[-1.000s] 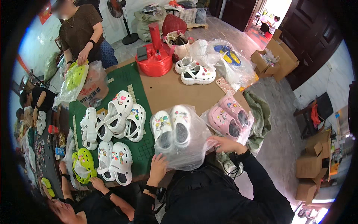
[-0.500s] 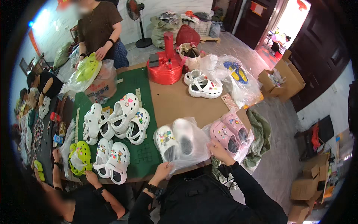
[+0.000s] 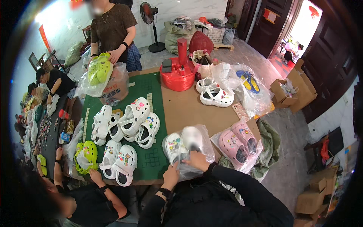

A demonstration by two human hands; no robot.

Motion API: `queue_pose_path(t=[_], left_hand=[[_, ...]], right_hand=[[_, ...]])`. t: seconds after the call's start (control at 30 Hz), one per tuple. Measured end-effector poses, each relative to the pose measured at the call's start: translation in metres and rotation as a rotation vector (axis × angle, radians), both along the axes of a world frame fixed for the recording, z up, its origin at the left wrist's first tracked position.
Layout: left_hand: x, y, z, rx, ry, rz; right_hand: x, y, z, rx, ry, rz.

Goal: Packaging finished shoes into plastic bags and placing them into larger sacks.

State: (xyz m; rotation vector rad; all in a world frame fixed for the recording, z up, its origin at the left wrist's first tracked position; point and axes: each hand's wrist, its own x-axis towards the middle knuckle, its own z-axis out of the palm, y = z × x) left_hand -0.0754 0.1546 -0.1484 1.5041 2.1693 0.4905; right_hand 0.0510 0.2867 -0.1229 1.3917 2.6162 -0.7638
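Note:
A pair of white clogs (image 3: pixel 174 145) with colourful charms lies inside a clear plastic bag (image 3: pixel 206 148) at the table's front edge. My left hand (image 3: pixel 171 175) pinches the near left side of this bag. My right hand (image 3: pixel 198 160) closes on the bag's near edge, fingers beside the heel of the right clog. The fingertips are partly lost against the film. To the right, a pair of pink clogs (image 3: pixel 231 145) with charms rests in another clear bag, apart from my hands.
White clogs (image 3: pixel 140 113) stand on the green mat (image 3: pixel 151 87) at left. A person at lower left touches lime clogs (image 3: pixel 90 153); another across the table holds bagged lime clogs (image 3: pixel 99 72). Farther back are a red plastic roll (image 3: pixel 177 81), white clogs (image 3: pixel 217 97) and a patterned phone case (image 3: pixel 239 111).
My right hand has moved left from beside the pink clogs to the near edge of the white clogs' bag. The left hand keeps its hold. The whole view has shifted slightly.

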Motion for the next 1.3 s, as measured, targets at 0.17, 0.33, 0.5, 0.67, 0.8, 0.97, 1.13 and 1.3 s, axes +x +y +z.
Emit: queue_pose_path(t=[0.17,0.33,0.5,0.67,0.8,0.97,1.13,1.3], left_hand=[[0.002,-0.002,-0.009,-0.158,-0.008,-0.098],[0.0,0.003,-0.013,-0.226,-0.12,-0.066],[-0.009,0.001,-0.024,-0.201,-0.247,-0.107],[-0.044,-0.021,-0.043,-0.062,-0.596,-0.213],[-0.079,-0.036,-0.026,-0.205,-0.896,-0.122],[-0.11,-0.064,-0.051,-0.439,-0.491,-0.272],[-0.088,-0.057,-0.062,-0.827,-0.516,-0.609],[-0.091,-0.078,-0.181,-0.918,-0.618,-0.95]], right_hand=[[-0.015,-0.003,-0.03,0.052,0.025,-0.023],[-0.024,0.0,-0.036,-0.016,0.047,-0.223],[-0.028,0.008,-0.031,-0.054,0.03,-0.245],[-0.034,0.002,-0.037,-0.005,0.103,-0.292],[-0.035,0.004,-0.037,0.002,0.082,-0.387],[-0.041,0.005,-0.046,0.027,0.158,-0.423],[-0.016,-0.026,-0.052,0.054,0.266,-0.31],[-0.008,-0.052,-0.041,-0.187,0.156,-0.132]])
